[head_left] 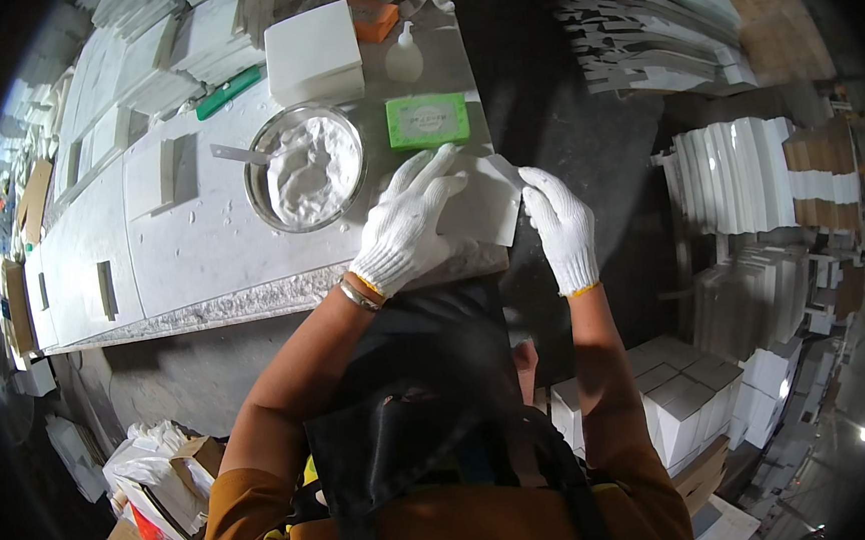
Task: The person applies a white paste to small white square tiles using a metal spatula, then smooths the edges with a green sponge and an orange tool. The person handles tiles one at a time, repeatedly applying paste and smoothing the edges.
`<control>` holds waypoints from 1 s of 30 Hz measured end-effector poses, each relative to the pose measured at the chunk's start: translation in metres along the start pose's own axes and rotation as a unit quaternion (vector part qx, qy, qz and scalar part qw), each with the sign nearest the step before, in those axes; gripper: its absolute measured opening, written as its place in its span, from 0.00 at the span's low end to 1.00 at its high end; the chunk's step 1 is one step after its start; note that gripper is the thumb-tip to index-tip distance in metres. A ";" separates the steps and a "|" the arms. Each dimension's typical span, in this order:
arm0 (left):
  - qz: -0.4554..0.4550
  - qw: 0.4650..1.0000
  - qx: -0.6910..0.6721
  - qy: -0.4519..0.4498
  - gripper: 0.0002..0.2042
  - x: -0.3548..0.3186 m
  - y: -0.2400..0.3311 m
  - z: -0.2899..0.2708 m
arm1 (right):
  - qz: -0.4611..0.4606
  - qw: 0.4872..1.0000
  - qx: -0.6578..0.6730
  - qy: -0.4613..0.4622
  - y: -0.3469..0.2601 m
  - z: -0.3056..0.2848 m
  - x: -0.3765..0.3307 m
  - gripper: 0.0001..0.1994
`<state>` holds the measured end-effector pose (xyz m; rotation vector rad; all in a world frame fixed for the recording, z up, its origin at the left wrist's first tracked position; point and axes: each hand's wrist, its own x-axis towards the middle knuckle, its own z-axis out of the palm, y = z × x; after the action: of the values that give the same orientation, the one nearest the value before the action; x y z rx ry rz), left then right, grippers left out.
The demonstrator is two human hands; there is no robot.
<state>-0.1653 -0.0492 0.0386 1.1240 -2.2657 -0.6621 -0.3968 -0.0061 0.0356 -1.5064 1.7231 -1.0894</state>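
My left hand (407, 217), in a white knit glove, lies with its fingers stretched out over the left part of a flat white sheet (493, 201). The sheet rests at the table's right edge. Along its right side, my gloved right hand (560, 223) has its fingers bent and close together at the sheet's edge; its thumb is hard to see. Left of my left hand stands a clear round bowl (259, 194) of thick white paste (315, 168), with a flat spatula (237, 154) leaning on its rim. Just beyond the sheet is a green box (427, 121).
Farther back on the table (201, 256) are a stack of white sheets (312, 48), a white pump bottle (404, 56), an orange box (373, 18) and a long green tool (229, 93). White boards (732, 179) are stacked to the right. White cartons (687, 393) stand at lower right.
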 end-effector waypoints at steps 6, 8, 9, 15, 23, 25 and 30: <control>-0.027 0.999 0.015 -0.014 0.31 0.000 0.003 -0.002 | 0.041 0.999 0.031 0.007 -0.001 0.007 -0.032 0.13; -0.035 0.999 -0.002 -0.019 0.31 0.001 0.004 -0.004 | 0.012 1.000 0.014 -0.003 0.000 0.003 -0.036 0.13; -0.038 0.999 -0.009 -0.024 0.31 0.000 0.005 -0.005 | -0.001 1.000 0.008 -0.007 0.000 0.002 -0.037 0.13; -0.024 1.000 0.009 -0.010 0.32 0.002 0.003 -0.003 | -0.022 1.000 -0.018 -0.003 -0.007 0.001 0.002 0.11; -0.044 0.999 -0.014 0.004 0.45 -0.001 0.004 -0.003 | -0.052 0.995 -0.054 -0.067 -0.007 0.001 -0.027 0.11; -0.048 0.999 -0.004 0.005 0.45 -0.002 0.006 -0.004 | -0.019 0.996 -0.059 -0.069 -0.014 -0.002 -0.013 0.11; -0.063 0.998 -0.007 -0.010 0.45 0.000 0.008 -0.005 | -0.046 0.997 -0.043 -0.036 -0.008 0.003 0.005 0.11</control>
<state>-0.1665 -0.0457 0.0478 1.2679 -2.2169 -0.7404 -0.3912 -0.0114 0.0413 -1.6722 1.6845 -1.0064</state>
